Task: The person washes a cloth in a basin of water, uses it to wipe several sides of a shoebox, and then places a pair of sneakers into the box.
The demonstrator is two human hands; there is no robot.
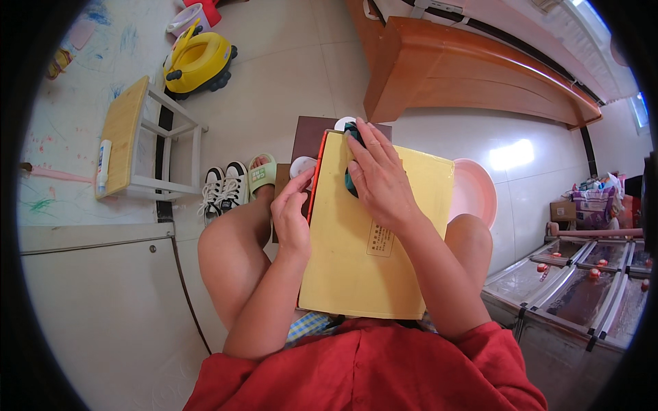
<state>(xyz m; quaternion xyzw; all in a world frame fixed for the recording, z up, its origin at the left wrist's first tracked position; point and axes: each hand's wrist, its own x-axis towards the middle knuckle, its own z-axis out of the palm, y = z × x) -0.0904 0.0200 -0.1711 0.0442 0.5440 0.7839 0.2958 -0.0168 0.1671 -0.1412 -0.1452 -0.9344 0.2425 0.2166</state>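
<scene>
A large flat yellow book [343,267] with a red left edge lies tilted across my lap. A small block of print shows near its middle. My left hand [293,214] is closed against the red edge, fingers bent along it. On the upper part of the cover, my right hand [382,179] presses a dark green cloth [349,179] under its fingers and palm. Most of that cloth is hidden by the hand. Just beyond the book's top edge is a white round thing [345,123], and another white round thing [301,166] is beside my left fingertips.
A dark brown low surface [312,137] stands beneath the white things. To the right is a pink basin [476,192], partly behind my knee. Sneakers [225,188], a stool [147,144] and a yellow ride-on toy [199,61] are at left. A wooden bed frame [473,75] crosses the far side.
</scene>
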